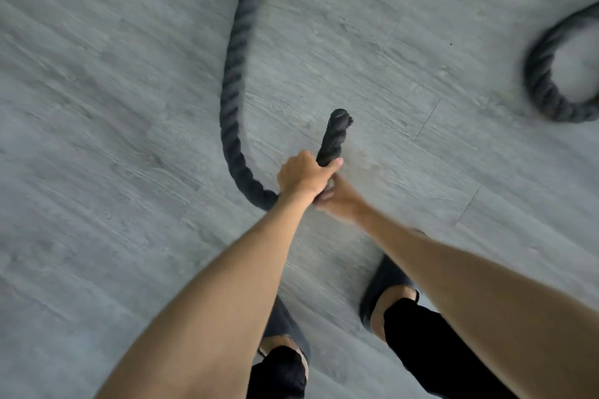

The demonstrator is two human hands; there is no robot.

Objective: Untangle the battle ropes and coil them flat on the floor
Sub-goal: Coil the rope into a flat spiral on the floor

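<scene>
The left hand (pixel 303 176) grips the battle rope (pixel 231 91) just short of its frayed end; the blurred right hand (pixel 338 199) curls round it just nearer.

No readable text, label, brand, number or sign shows on anything in view.

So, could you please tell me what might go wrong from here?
The rope trails in a curve near the shoes, so a step forward could trip the person. The left hand and right hand grip close to the rope's end; a hard tug might slip it free. The loop at right could kink when dragged.
</scene>
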